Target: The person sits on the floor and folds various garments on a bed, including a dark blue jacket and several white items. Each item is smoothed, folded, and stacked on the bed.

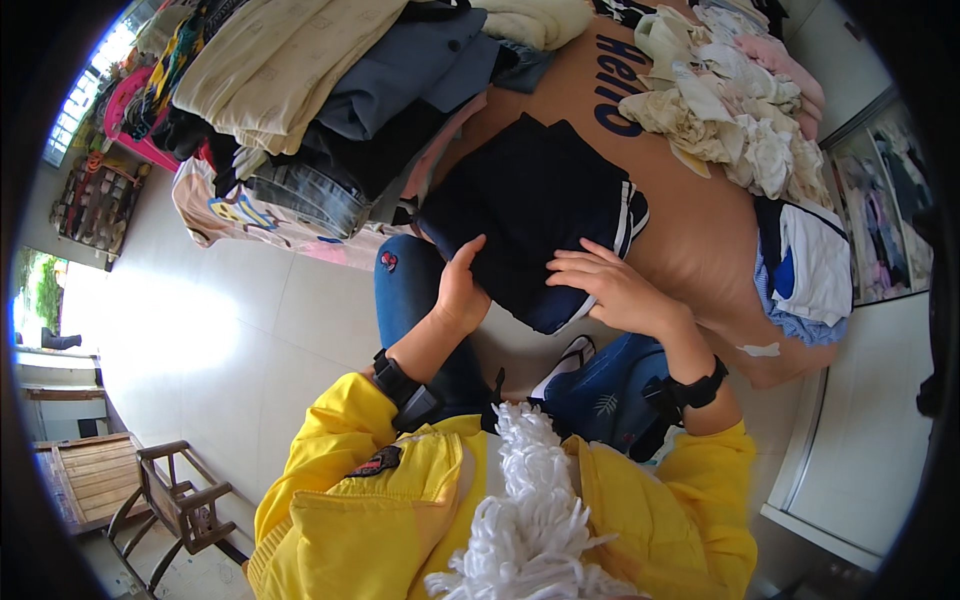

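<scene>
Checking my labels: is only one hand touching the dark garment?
No, the left hand and the right hand are both on the dark garment.

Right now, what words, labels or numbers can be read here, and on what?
Large dark lettering on the brown cover: legible, but I don't copy out wording.
Dark patch on the yellow jacket: any text too small to read.
Dark garment with white stripes: no text visible.

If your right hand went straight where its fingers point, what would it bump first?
The right hand would meet the dark cloth first; its fingers seem to rest on it, though depth is hard to judge.
</scene>
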The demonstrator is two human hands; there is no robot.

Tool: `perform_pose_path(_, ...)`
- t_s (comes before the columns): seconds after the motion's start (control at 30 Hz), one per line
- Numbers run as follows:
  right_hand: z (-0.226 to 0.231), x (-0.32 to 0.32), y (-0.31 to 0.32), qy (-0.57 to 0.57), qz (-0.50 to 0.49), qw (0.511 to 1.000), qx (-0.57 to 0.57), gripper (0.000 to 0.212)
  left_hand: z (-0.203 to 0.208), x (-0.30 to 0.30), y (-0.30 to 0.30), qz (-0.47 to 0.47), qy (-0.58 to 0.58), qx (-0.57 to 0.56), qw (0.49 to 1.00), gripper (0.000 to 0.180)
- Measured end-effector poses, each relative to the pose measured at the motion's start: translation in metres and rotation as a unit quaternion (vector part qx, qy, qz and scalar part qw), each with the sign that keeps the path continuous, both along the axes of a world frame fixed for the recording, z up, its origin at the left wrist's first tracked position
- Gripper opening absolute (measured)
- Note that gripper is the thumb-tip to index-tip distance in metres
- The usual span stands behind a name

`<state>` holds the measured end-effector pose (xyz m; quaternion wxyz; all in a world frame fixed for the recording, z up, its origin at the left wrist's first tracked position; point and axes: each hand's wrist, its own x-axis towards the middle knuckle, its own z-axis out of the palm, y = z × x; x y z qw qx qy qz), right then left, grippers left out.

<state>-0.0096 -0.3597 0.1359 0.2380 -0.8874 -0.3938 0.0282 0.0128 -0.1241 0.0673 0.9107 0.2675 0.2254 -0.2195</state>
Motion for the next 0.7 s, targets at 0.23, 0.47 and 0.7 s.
perform_pose_path(0.23,0.007,0.025,-0.035,0.071,-0.317,0.907,0.269,0.045,-0.029,-0.018,0.006,-0.011,-0.009,-0.075,0.997,0.055)
perform_pose_path(0.47,-0.047,0.057,-0.028,-0.029,-0.374,0.899,0.227,0.071,-0.057,-0.028,0.023,-0.025,0.003,0.239,0.971,0.018)
perform_pose_path(0.7,-0.017,0.050,0.024,0.018,-0.401,0.845,0.354,0.068,-0.002,-0.037,0.012,-0.137,-0.309,0.101,0.936,0.059)
